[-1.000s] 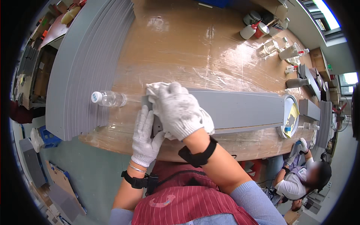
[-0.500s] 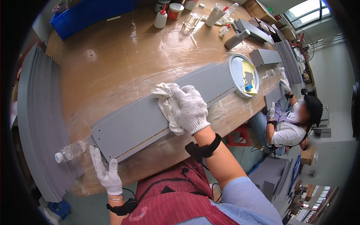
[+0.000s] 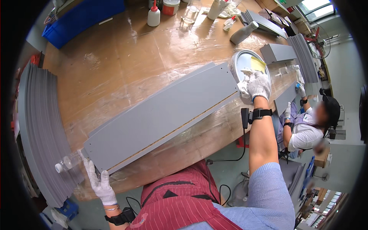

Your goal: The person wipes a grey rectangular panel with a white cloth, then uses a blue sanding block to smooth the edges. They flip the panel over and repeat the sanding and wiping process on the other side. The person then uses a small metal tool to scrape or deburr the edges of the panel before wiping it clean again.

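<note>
Work on the grey board mid-frame is judged well along, the right hand closed on a white cloth past its right end, the left hand spread, empty, near its lower-left corner, contact unclear, the left-edge panel stack untouched.

The counter is viewed from the head, above and behind the gloved fingers, facing downward. They are seen from fairly near.

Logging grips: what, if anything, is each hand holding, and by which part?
Right hand: cloth, gripped part hidden by the hand. Left hand: nothing, open at one end of the panel.
</note>
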`<move>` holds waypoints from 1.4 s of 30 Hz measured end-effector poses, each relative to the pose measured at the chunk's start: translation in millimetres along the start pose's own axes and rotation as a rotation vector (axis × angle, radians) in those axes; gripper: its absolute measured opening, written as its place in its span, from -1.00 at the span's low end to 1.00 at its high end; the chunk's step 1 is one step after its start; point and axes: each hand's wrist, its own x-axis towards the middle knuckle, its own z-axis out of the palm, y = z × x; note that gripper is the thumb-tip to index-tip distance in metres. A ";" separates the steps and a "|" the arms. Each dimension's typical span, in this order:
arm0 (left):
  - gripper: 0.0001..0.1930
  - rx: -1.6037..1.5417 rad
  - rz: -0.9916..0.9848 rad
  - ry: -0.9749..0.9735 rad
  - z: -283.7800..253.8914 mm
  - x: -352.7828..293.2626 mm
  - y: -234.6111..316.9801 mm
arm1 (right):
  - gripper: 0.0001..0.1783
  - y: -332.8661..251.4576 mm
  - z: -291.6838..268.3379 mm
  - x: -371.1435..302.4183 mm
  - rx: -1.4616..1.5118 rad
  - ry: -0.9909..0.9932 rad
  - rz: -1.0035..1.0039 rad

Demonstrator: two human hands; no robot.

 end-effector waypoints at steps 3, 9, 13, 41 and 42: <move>-0.34 0.035 -0.039 0.021 -1.1 -3.9 2.5 | -0.64 -0.5 -29.0 -26.0 0.386 0.068 -0.083; -0.34 0.095 -0.088 0.006 -9.5 1.3 4.2 | -0.82 -104.9 -6.6 -134.0 0.392 0.031 -0.836; -0.33 0.107 -0.113 0.015 -12.8 -2.1 2.2 | -0.75 -43.0 12.6 -76.5 0.302 0.246 -0.457; -0.70 0.431 0.353 0.074 -59.5 7.7 87.7 | -0.66 -8.1 -74.0 -19.7 0.793 -0.335 -0.434; -0.70 0.440 0.370 0.059 -65.6 10.0 87.7 | -0.67 -15.8 -74.4 -17.5 0.750 -0.282 -0.482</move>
